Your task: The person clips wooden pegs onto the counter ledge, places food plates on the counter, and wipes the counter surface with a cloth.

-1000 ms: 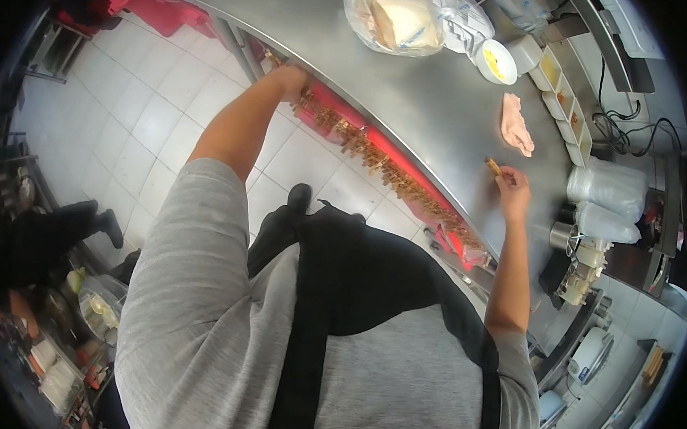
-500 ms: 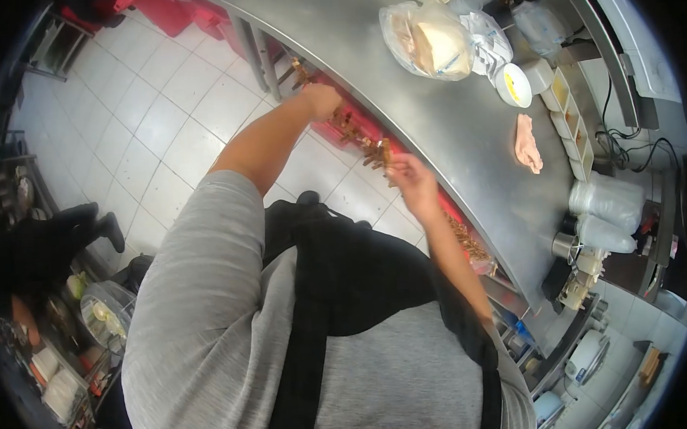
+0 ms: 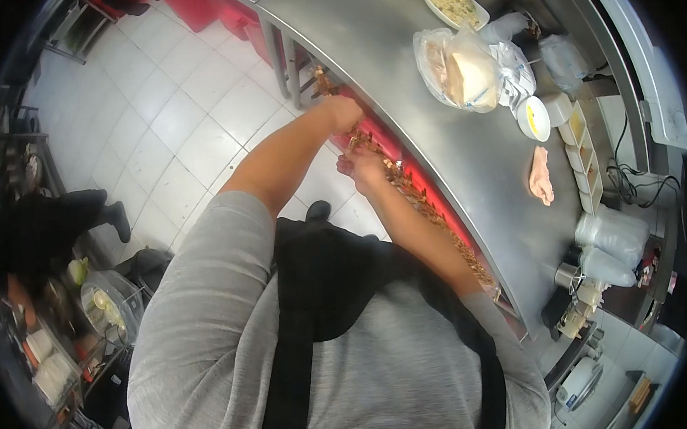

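A long row of brown wooden clothespins or similar small clips [image 3: 429, 208] hangs along the table's front edge, beside a red surface. My left hand [image 3: 344, 114] is closed on the far end of this row; what lies inside the fingers is hidden. Just below and right of it, my right hand [image 3: 363, 169] touches the row with bent fingers, and what it grips is too small to make out. A crumpled pink cloth [image 3: 541, 176] lies on the steel table [image 3: 481, 164].
Bagged food [image 3: 460, 70], a white bowl [image 3: 537, 119] and a dish of food [image 3: 450, 4] stand on the table. White trays [image 3: 581, 159] line its back. Red bins [image 3: 193, 10] are at upper left. A person in dark clothes [image 3: 41, 230] is at far left.
My right hand has moved from above the table down to the row beside my left hand. My left hand has shifted slightly right and down in view. The camera view has also shifted.
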`<state>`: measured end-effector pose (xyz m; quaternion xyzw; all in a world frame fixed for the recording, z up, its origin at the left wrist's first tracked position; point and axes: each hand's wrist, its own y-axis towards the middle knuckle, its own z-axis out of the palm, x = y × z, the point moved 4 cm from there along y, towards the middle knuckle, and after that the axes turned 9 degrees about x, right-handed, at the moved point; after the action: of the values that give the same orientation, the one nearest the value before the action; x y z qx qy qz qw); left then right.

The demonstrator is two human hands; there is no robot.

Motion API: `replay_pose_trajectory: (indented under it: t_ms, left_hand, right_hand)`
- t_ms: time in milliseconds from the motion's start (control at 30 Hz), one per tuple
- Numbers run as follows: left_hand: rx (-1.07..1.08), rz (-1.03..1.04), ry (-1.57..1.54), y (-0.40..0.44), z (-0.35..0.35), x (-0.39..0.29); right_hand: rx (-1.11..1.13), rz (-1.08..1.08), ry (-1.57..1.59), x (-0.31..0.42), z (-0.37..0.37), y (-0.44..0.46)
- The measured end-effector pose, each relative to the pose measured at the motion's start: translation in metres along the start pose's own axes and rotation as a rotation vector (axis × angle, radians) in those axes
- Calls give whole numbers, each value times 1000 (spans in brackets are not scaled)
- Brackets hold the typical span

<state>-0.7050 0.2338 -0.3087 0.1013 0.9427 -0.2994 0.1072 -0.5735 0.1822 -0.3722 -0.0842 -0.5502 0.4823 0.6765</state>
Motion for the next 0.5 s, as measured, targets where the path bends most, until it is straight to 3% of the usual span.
replay_pose_trajectory:
  t_ms: [233,333,367,433,467,500]
  left_hand:
    - [76,-60,-3,6,4,1]
    - [86,-34,35,-5,-6,-7]
    - [77,-15,55,-10,-11,-10]
    - [-365,219,133,-3,6,-5]
    - [-584,347,178,-4,16,0]
    - [-664,379,81,-9,21,7]
  right_hand:
    - [-61,-30,61,-6,0,17]
    - [-50,125,-429,-14,-7,5]
    - [9,183,-808,-18,-14,0]
    - [119,74,-1548,-66,-63,9]
    - [279,58,-1671,-79,-77,-8]
    - [386,215,-1651,-96,-96,-26]
